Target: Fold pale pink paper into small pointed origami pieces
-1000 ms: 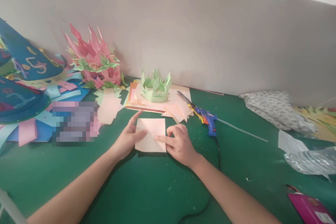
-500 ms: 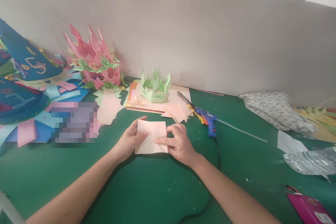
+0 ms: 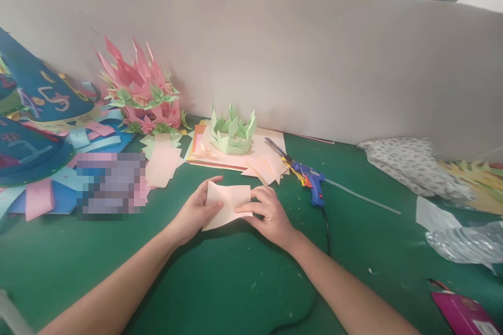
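Note:
Between my hands, above the green table, is a small pale pink sheet of paper point(image 3: 228, 200). My left hand point(image 3: 192, 214) grips its left edge, with the thumb across the front and the fingers behind. My right hand point(image 3: 271, 214) holds the right side, its fingers on the front and its thumb underneath, out of sight. The lower right corner of the sheet bends upward under those fingers. Just beyond my hands, several pale pink paper pieces point(image 3: 265, 167) lie near a light green paper crown point(image 3: 231, 133).
A blue glue gun point(image 3: 314, 183) lies at right, its cord trailing past my right forearm. Pink paper crowns point(image 3: 145, 89) and blue cone hats point(image 3: 58, 94) stand at left. Crumpled clear plastic point(image 3: 467, 241) and a magenta item point(image 3: 466, 314) lie far right.
The paper was nearly flat; now its lower right part is bent up and its surface is curved. My right fingers have curled slightly with that corner. Both hands keep hold.

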### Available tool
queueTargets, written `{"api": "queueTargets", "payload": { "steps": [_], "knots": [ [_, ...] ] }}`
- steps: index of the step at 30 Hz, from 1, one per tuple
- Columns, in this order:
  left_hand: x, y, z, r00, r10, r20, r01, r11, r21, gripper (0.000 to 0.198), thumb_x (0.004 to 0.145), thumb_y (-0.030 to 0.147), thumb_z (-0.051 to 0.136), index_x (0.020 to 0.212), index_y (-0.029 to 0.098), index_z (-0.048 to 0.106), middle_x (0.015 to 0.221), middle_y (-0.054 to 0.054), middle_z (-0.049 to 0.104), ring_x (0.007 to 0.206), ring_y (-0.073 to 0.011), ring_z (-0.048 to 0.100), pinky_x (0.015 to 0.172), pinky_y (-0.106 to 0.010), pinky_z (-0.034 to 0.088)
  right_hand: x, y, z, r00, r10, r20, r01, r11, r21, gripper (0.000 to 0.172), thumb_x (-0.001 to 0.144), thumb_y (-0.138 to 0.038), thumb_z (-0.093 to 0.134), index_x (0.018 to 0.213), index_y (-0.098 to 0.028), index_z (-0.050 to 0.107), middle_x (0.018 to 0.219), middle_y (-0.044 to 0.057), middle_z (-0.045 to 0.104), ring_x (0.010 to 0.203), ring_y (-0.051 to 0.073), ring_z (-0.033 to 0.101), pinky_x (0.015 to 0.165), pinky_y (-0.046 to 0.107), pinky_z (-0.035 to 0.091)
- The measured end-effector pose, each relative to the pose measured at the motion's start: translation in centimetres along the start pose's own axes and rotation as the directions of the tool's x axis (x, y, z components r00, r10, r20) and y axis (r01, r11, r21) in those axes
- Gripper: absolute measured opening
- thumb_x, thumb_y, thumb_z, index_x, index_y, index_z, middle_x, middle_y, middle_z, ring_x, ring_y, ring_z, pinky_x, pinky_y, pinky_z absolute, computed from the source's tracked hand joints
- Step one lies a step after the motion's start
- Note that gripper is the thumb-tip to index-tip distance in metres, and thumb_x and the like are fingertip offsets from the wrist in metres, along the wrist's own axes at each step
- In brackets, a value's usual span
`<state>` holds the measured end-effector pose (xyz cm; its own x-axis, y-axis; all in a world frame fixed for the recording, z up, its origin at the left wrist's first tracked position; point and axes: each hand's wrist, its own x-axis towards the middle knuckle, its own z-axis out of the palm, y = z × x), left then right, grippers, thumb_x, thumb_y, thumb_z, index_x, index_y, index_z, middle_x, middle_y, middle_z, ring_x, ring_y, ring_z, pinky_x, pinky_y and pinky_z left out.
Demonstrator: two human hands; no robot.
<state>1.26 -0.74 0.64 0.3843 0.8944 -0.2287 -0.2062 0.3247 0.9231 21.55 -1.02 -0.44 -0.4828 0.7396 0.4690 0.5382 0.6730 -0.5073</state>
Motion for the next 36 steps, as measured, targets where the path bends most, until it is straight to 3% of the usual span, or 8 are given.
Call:
{"api": "queueTargets", "payload": {
  "steps": [5, 12, 18, 23, 28, 33, 36],
  "knots": [
    [0.03, 0.05, 0.11, 1.0, 0.015, -0.019, -0.015, 1.0, -0.01, 0.061, 0.073, 0.029, 0.062, 0.127, 0.025, 0.033, 0.087, -0.001, 0.061, 0.075, -0.014, 0.058, 0.067, -0.025, 0.046, 0.06, 0.07, 0.11, 1.0, 0.02, -0.013, -0.02, 1.0, -0.015, 0.013, 0.082, -0.031, 0.058, 0.085, -0.028, 0.07, 0.071, 0.001, 0.055, 0.078, 0.017, 0.049, 0.077, 0.034, 0.036],
    [-0.02, -0.03, 0.15, 0.999, 0.02, -0.029, -0.02, 1.0, -0.006, 0.062, 0.072, 0.03, 0.063, 0.127, 0.025, 0.035, 0.083, 0.0, 0.061, 0.073, -0.0136, 0.057, 0.066, -0.024, 0.046, 0.05, 0.05, 0.16, 0.998, 0.052, -0.018, -0.052, 0.999, 0.004, 0.011, 0.082, -0.031, 0.059, 0.082, -0.028, 0.07, 0.069, 0.001, 0.055, 0.078, 0.017, 0.051, 0.076, 0.035, 0.039],
    [-0.02, 0.1, 0.11, 1.0, 0.031, 0.004, -0.03, 0.999, -0.045, 0.052, 0.071, 0.027, 0.067, 0.117, 0.022, 0.043, 0.091, -0.003, 0.062, 0.075, -0.013, 0.058, 0.065, -0.022, 0.045, 0.41, -0.31, -0.31, 0.972, 0.231, -0.035, -0.22, 0.956, 0.195, 0.012, 0.08, -0.027, 0.06, 0.072, -0.021, 0.065, 0.078, 0.002, 0.061, 0.081, 0.017, 0.055, 0.078, 0.034, 0.043],
    [-0.21, 0.25, 0.39, 0.998, 0.014, 0.06, -0.01, 0.997, -0.075, 0.041, 0.079, 0.037, 0.057, 0.115, 0.023, 0.044, 0.089, -0.003, 0.063, 0.072, -0.0147, 0.059, 0.06, -0.023, 0.045, 0.48, -0.26, -0.4, 0.951, 0.308, -0.027, -0.288, 0.916, 0.279, 0.022, 0.08, -0.029, 0.058, 0.061, -0.018, 0.056, 0.073, 0.002, 0.059, 0.075, 0.016, 0.055, 0.072, 0.03, 0.045],
    [-0.06, 0.21, 0.31, 1.0, -0.008, -0.004, 0.009, 0.996, 0.084, 0.034, 0.073, 0.041, 0.063, 0.099, 0.02, 0.054, 0.067, 0.001, 0.062, 0.054, -0.0119, 0.054, 0.047, -0.02, 0.037, 0.38, -0.13, -0.16, 0.94, 0.336, -0.051, -0.306, 0.903, 0.301, 0.026, 0.082, -0.029, 0.056, 0.059, -0.018, 0.05, 0.068, 0.001, 0.056, 0.07, 0.015, 0.053, 0.068, 0.027, 0.044],
    [-0.24, 0.24, 0.12, 0.999, 0.041, -0.024, -0.036, 0.979, 0.2, 0.027, 0.074, 0.042, 0.06, 0.089, 0.019, 0.06, 0.07, -0.001, 0.062, 0.06, -0.0138, 0.055, 0.053, -0.022, 0.039, 0.23, 0.08, 0.02, 0.935, 0.352, -0.032, -0.334, 0.909, 0.249, 0.029, 0.08, -0.033, 0.057, 0.057, -0.018, 0.047, 0.064, 0.0, 0.051, 0.064, 0.013, 0.05, 0.062, 0.025, 0.042],
    [-0.52, 0.25, 0.32, 0.996, 0.084, -0.011, -0.073, 0.915, 0.396, 0.024, 0.072, 0.038, 0.062, 0.086, 0.018, 0.063, 0.073, -0.001, 0.062, 0.063, -0.0154, 0.054, 0.054, -0.023, 0.039, 0.16, 0.13, 0.06, 0.941, 0.338, -0.021, -0.326, 0.921, 0.211, 0.03, 0.08, -0.032, 0.058, 0.056, -0.018, 0.045, 0.061, -0.001, 0.049, 0.063, 0.013, 0.048, 0.06, 0.025, 0.04]
  ]
}}
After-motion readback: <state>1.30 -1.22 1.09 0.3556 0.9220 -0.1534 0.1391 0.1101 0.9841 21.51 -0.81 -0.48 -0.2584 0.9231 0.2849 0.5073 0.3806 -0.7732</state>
